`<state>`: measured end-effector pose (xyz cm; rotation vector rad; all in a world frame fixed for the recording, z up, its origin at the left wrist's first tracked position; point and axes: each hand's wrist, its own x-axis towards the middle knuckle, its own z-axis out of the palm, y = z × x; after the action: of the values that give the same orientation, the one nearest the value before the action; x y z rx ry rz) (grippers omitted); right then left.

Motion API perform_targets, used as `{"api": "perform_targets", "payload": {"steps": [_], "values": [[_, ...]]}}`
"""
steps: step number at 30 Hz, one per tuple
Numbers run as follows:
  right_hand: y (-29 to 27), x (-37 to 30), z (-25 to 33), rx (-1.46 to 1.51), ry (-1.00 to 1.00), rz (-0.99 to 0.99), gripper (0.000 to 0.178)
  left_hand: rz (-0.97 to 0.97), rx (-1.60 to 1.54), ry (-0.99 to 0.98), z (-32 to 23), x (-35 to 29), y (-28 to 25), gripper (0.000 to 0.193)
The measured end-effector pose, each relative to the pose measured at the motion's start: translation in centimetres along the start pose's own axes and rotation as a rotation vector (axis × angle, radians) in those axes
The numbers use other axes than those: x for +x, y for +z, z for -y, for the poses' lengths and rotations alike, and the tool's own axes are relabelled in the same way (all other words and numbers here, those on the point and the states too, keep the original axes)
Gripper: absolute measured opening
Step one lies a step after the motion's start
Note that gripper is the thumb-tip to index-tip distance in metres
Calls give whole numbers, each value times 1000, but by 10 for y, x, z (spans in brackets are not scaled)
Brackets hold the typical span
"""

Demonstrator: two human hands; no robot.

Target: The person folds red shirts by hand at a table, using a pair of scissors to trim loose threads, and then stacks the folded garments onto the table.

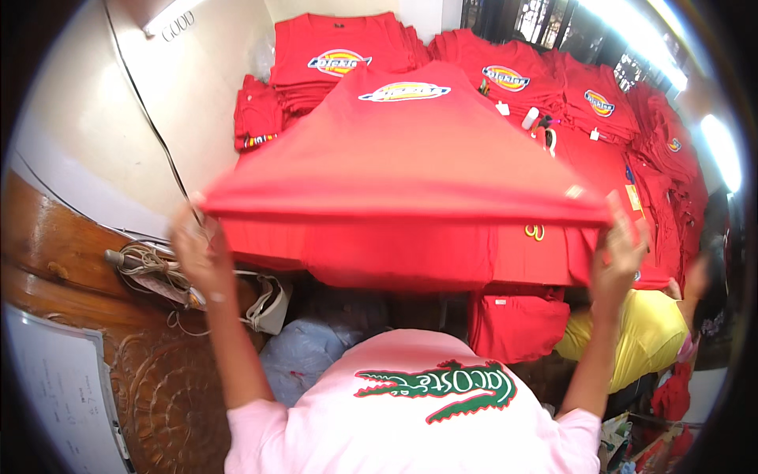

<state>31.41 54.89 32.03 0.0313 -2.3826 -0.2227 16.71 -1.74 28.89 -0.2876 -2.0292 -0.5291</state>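
A red shirt (403, 166) with an oval printed logo is stretched wide between my two hands, blurred by motion. Its lower edge runs taut from side to side, and its upper part reaches over the table. My left hand (197, 249) grips the left corner of this edge, closed on the cloth. On the other side my right hand (620, 245) pinches the right corner. Behind it lie stacks of folded red shirts (339, 39) with the same kind of logo. Yellow-handled scissors (534, 231) rest on red cloth near my right hand.
Beyond the shirt lie a white tube (530, 118) and small tools. Coiled cords (154, 265) hang at the left by carved wood (174, 379). Below the table are folded red cloth (517, 325) and a bluish plastic bag (304, 355). A person in yellow (651, 336) is close at my right.
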Motion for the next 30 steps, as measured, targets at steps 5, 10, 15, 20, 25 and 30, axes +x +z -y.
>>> {"api": "perform_targets", "payload": {"steps": [5, 10, 15, 20, 25, 30], "values": [[105, -164, 64, 312, 172, 348, 16, 306, -18, -101, 22, -205, 40, 23], [171, -265, 89, 388, 221, 522, 15, 663, -13, -208, 30, -316, 48, 13], [178, -258, 107, 591, 534, 400, 10, 788, -161, -422, 34, -356, 54, 13], [181, -250, 111, 858, 757, 316, 22, 641, -378, -900, 41, -350, 113, 42], [194, -254, 112, 1249, 1110, 244, 31, 828, -464, -1110, 70, -352, 156, 48], [167, -273, 97, 771, 911, 311, 18, 828, -705, -1273, 75, -327, 104, 25]]}}
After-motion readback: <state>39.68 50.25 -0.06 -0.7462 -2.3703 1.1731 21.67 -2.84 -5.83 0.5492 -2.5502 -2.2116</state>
